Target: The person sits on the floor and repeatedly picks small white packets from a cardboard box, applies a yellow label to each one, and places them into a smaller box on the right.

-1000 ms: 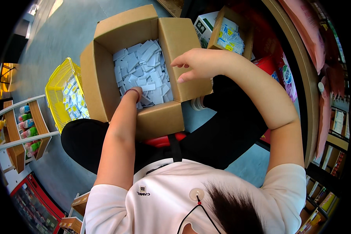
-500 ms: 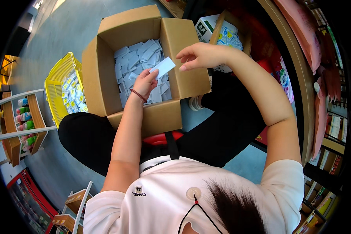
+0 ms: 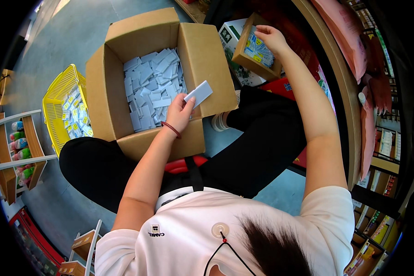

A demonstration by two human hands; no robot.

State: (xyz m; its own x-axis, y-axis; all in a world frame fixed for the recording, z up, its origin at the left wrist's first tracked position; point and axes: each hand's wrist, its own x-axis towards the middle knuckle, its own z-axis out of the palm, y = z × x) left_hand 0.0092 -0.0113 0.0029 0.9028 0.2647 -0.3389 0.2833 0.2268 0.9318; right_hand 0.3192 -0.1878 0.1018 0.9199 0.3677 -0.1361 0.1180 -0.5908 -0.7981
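Note:
My left hand (image 3: pixel 181 111) is closed on a thin white rectangular tag (image 3: pixel 200 93), pinched between thumb and fingers above the near right edge of a large open cardboard box (image 3: pixel 207 64). Many similar white tags (image 3: pixel 145 73) lie loosely piled inside that box. My right hand (image 3: pixel 272 39) hovers at the far right over a small brown carton (image 3: pixel 255 67), its fingers loosely bent and apart, with nothing visible in them. Blue-and-white pieces with yellow patches (image 3: pixel 258 49) fill this carton; what they are is too small to tell.
A yellow plastic basket (image 3: pixel 49 99) of blue, white and yellow pieces stands left of the large box. Under the small carton is a white-and-green box (image 3: pixel 230 34). Shelving with a wooden edge (image 3: pixel 352 108) runs along the right; a small rack (image 3: pixel 30 138) stands left.
My right hand has moved away from near the tag to the far right, over the small carton. My left hand has shifted right and slightly nearer, still holding the tag.

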